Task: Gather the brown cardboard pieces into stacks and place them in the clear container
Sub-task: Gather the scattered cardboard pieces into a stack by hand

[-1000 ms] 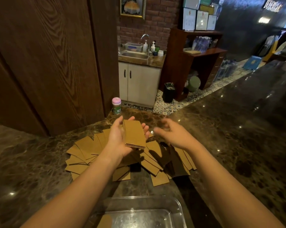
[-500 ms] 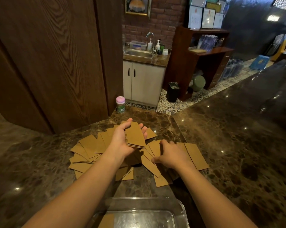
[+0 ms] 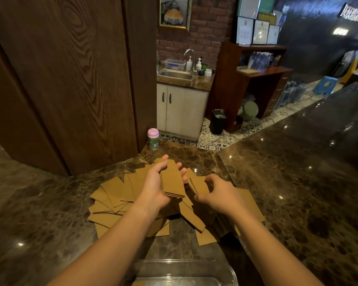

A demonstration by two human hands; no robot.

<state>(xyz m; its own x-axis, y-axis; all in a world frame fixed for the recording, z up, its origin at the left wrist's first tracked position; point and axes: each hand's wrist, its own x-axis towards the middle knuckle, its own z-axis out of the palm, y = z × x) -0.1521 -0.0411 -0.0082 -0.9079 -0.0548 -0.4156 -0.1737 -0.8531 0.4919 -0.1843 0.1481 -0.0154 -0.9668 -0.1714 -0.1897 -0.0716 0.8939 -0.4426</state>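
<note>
1. Since half a second ago, my right hand (image 3: pixel 217 195) has lifted off the spread pieces and now pinches a few cardboard pieces (image 3: pixel 197 185) between thumb and curled fingers, just beside my left.
2. Nearest me, at the bottom edge, sits the clear container (image 3: pixel 229 272), with one brown piece partly visible inside.
3. Beyond it, loose cardboard pieces (image 3: pixel 112 190) lie fanned and overlapping across the dark marble counter (image 3: pixel 297 193).
4. Above that spread, my left hand (image 3: pixel 155 186) is palm up and cupped, fingers partly closed around a neat stack (image 3: pixel 173 180) of cardboard resting in the palm.
5. Farther back, a small jar with a pink lid (image 3: pixel 153 138) stands on the counter, near a wooden panel (image 3: pixel 71 79).
6. Farthest off, a sink (image 3: pixel 177 74) sits over white cabinets.
</note>
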